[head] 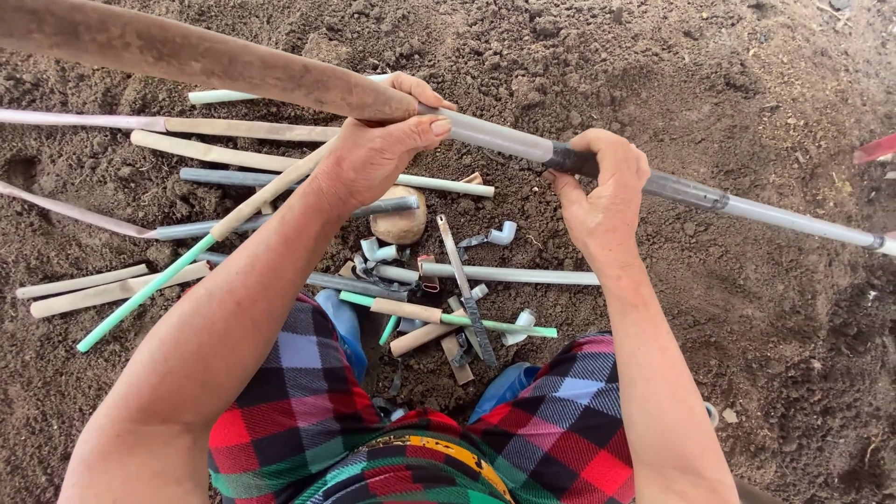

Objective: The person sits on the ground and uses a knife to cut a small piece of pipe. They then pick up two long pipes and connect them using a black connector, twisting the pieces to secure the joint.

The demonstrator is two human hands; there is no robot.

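A long pipe [504,138] runs across the view from upper left to right, muddy brown at the left and grey-white at the right. My left hand [378,145] grips it where the muddy part ends. Wrapped in black tape is a joint [571,161] on the pipe, and my right hand [602,191] pinches it. The pipe hangs above a heap of cut pipe pieces [280,177] on the soil. Red, green and black checked shorts [551,429] cover my knees at the bottom.
Dark loose soil [728,308] lies all around. White pipe elbows [499,233], a hacksaw blade [464,285], a green-and-tan pipe [448,317] and a brown rounded lump [399,224] sit among the pieces. Blue footwear [341,322] shows by my knees. A red object [875,149] is at the right edge.
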